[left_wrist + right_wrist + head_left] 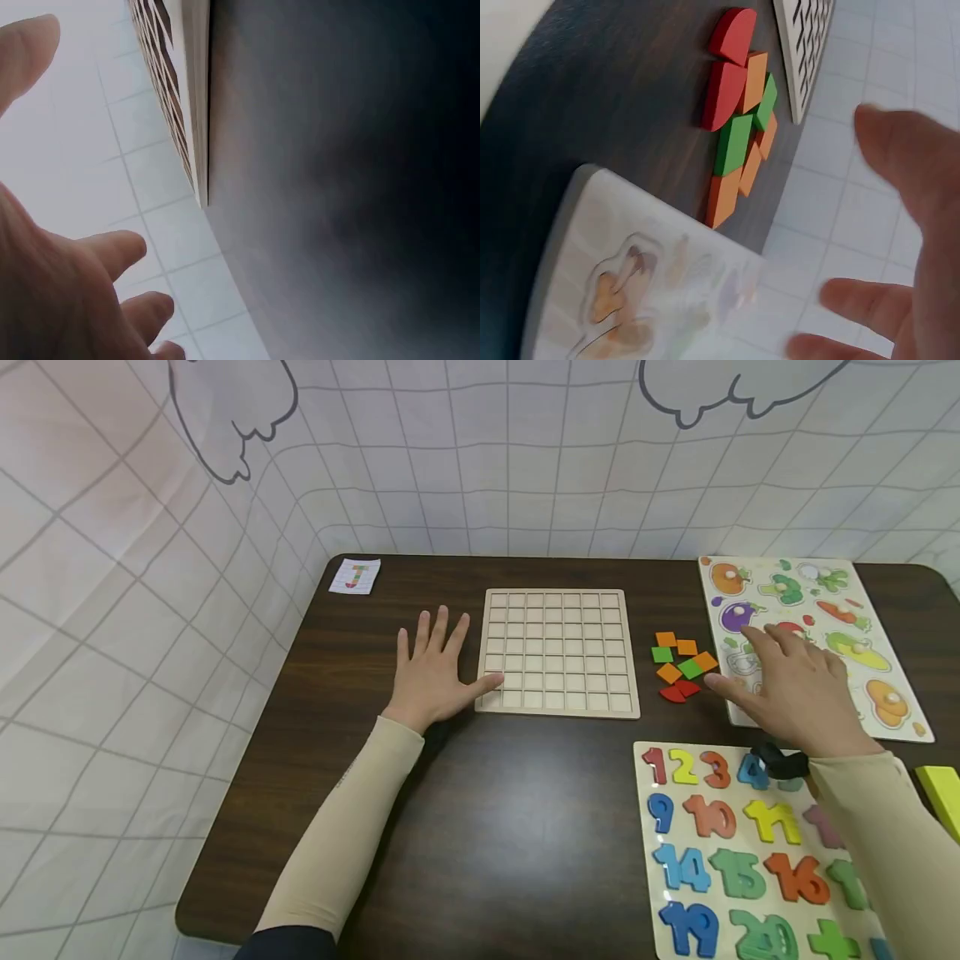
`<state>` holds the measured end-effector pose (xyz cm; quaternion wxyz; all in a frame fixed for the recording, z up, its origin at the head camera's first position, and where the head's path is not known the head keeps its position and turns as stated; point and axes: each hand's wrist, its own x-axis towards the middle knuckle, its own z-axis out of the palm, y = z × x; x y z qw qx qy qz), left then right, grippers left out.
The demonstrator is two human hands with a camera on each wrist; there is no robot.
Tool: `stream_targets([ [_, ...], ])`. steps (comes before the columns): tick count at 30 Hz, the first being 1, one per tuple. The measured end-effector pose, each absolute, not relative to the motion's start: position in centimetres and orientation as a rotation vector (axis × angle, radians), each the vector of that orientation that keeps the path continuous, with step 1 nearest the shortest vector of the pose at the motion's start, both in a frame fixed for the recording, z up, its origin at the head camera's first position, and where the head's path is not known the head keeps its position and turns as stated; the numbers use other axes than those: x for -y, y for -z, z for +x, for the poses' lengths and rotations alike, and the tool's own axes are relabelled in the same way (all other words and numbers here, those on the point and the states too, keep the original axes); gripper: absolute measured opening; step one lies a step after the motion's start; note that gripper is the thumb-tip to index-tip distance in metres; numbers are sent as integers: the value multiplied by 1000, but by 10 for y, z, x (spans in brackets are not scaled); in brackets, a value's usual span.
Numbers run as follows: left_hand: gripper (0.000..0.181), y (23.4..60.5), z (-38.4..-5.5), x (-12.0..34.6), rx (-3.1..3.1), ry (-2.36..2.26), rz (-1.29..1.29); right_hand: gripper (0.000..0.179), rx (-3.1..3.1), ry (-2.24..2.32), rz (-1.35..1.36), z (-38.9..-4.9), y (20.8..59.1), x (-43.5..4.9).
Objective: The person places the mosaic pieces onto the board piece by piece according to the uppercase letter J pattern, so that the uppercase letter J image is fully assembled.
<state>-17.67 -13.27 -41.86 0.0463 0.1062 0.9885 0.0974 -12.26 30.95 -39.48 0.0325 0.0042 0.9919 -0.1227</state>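
My left hand (431, 681) is spread flat, its thumb tip over the lower left corner of a wooden grid board (557, 652). Fingers of that hand point away from me, beside the board's left edge. My right hand (798, 693) is over the vegetable puzzle board (828, 643), fingers apart and holding nothing. Just left of its thumb lies a cluster of small blocks: orange squares (724, 199), green squares (733, 144) and two red quarter-round pieces (724, 94). In the right wrist view, these blocks lie between the puzzle board and the grid board (802, 60).
A number puzzle board (720, 860) lies at the near right, partly under my right forearm. At the far left corner sits a card (356, 577) with a coloured letter J. A yellow-green block (939, 797) is at the right edge. White gridded cloth (480, 468) hangs behind the table.
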Motion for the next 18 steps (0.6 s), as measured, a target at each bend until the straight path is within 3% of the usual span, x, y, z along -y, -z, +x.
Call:
stream_targets([
  [8,114,422,-177,128,-2916,-300,347,67,-2985,318,-105,-149,387,-296],
  [18,117,424,-178,119,-2818,-348,395,45,-2895,249,-226,-194,393,-279],
])
